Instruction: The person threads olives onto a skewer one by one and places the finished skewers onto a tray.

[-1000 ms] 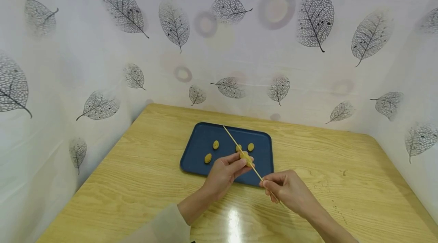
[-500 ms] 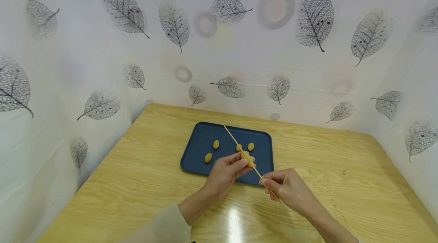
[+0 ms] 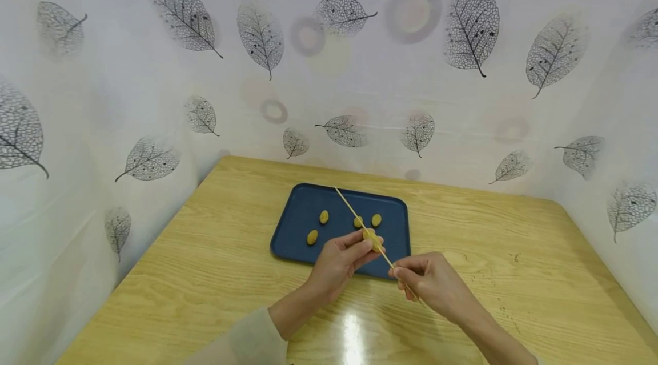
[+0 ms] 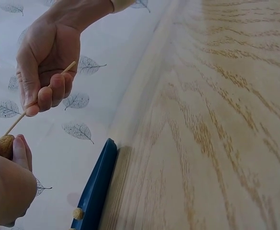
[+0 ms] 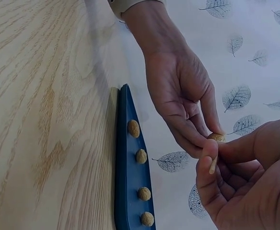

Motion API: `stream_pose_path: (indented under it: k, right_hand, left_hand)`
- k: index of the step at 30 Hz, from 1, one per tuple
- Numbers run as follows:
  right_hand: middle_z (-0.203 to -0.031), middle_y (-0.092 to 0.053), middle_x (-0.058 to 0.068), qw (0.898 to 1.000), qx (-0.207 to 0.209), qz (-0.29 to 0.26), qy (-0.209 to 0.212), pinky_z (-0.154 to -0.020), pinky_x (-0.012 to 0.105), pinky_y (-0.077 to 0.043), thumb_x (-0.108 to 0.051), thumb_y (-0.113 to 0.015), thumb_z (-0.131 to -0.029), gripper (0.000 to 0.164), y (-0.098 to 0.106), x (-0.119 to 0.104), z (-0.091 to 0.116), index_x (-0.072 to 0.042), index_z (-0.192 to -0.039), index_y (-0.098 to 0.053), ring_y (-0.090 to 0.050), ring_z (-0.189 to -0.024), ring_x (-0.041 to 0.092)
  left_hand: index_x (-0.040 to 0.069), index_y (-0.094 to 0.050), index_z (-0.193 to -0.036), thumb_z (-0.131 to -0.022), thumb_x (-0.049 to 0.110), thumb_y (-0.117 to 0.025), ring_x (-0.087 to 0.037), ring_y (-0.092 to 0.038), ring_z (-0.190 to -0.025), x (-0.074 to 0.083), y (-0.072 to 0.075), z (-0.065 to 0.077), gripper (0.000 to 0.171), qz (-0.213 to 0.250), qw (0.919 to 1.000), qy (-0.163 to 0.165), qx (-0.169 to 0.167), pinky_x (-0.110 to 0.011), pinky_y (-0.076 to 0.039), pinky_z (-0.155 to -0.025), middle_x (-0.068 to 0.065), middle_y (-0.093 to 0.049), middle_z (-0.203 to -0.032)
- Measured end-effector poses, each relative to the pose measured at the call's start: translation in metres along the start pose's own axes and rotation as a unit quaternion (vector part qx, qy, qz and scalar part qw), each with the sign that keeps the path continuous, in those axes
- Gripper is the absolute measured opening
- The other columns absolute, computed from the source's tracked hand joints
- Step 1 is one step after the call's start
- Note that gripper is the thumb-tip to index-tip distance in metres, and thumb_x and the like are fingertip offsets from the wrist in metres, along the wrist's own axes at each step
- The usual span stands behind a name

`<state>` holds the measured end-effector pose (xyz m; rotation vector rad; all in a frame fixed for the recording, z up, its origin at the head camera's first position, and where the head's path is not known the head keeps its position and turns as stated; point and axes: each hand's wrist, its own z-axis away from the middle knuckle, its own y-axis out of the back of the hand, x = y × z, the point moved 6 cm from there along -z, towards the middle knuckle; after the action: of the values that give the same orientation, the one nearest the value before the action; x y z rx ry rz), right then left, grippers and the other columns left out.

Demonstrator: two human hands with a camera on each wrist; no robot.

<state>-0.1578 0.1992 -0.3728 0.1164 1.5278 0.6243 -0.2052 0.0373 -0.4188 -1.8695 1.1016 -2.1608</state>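
My left hand (image 3: 341,259) pinches a small oval, yellowish-brown ball (image 4: 5,146) between thumb and fingers, above the near side of a dark blue tray (image 3: 288,242). Its surface looks rough and wrinkled; fingers hide part of it. A thin wooden skewer (image 3: 346,203) runs diagonally across the ball in the head view, its far end reaching beyond it toward the tray's back edge. Whether it pierces the ball I cannot tell. My right hand (image 3: 434,285) grips the skewer's near part with thumb and curled fingers, with a short end (image 4: 69,67) poking out behind.
Several similar balls (image 3: 312,237) lie spread over the tray. Beneath it is a wood-grain table (image 3: 216,251), with dark specks on its right part. A white leaf-patterned curtain (image 3: 329,85) rises behind the table and along both sides.
My right hand has edged slightly forward and left, toward my left hand. Both hands keep their hold, and the balls on the tray stay in place.
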Motion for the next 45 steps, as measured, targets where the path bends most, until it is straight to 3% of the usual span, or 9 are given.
stream_pose_path:
  k: [8,16,24,30,45]
  right_hand:
    - [-0.061,-0.057,0.007,1.0,0.003,-0.003,-0.014,-0.04,0.022,-0.034,-0.016,-0.064,-0.105,0.027,0.0,0.0,-0.001,0.003,-0.089,-0.075,-0.044,-0.049,0.01]
    - [-0.062,-0.058,0.007,1.0,0.002,-0.001,-0.012,-0.041,0.023,-0.037,-0.017,-0.063,-0.105,0.029,0.0,0.0,-0.003,0.003,-0.086,-0.073,-0.047,-0.05,0.015]
    - [-0.061,-0.057,0.007,1.0,0.005,0.0,-0.001,-0.043,0.026,-0.041,-0.016,-0.063,-0.105,0.032,0.0,-0.005,-0.005,0.002,-0.079,-0.07,-0.048,-0.051,0.016]
    - [-0.061,-0.058,0.005,1.0,0.018,0.014,-0.013,-0.04,0.022,-0.032,-0.017,-0.063,-0.105,0.033,0.004,-0.01,-0.011,-0.003,-0.076,-0.069,-0.042,-0.048,0.011]
    - [-0.064,-0.059,0.007,1.0,0.011,0.0,-0.015,-0.04,0.021,-0.03,-0.017,-0.062,-0.105,0.028,0.008,-0.011,-0.009,0.0,-0.086,-0.074,-0.041,-0.049,0.009]
  left_hand:
    - [-0.012,-0.057,-0.139,-0.105,0.0,-0.058,-0.03,-0.063,-0.125,0.0,-0.002,0.001,0.036,-0.001,1.0,0.002,0.002,-0.034,-0.053,-0.106,-0.027,-0.06,-0.135]
    - [-0.013,-0.057,-0.138,-0.105,-0.001,-0.058,-0.027,-0.065,-0.123,-0.001,-0.003,0.001,0.035,0.008,1.0,0.004,0.001,-0.034,-0.053,-0.105,-0.027,-0.06,-0.135]
    - [-0.013,-0.056,-0.139,-0.105,-0.001,-0.058,-0.034,-0.06,-0.128,-0.004,-0.006,0.002,0.036,0.007,0.9999,0.01,0.002,-0.033,-0.053,-0.105,-0.021,-0.064,-0.131]
    - [-0.011,-0.052,-0.144,-0.105,0.003,-0.059,-0.033,-0.059,-0.13,-0.007,-0.013,0.002,0.042,-0.011,0.9999,0.001,-0.001,-0.032,-0.053,-0.105,-0.025,-0.06,-0.138]
    - [-0.011,-0.05,-0.145,-0.106,0.0,-0.057,-0.038,-0.054,-0.134,-0.007,-0.017,0.002,0.042,0.009,0.9999,0.004,0.006,-0.031,-0.053,-0.105,-0.026,-0.059,-0.139]
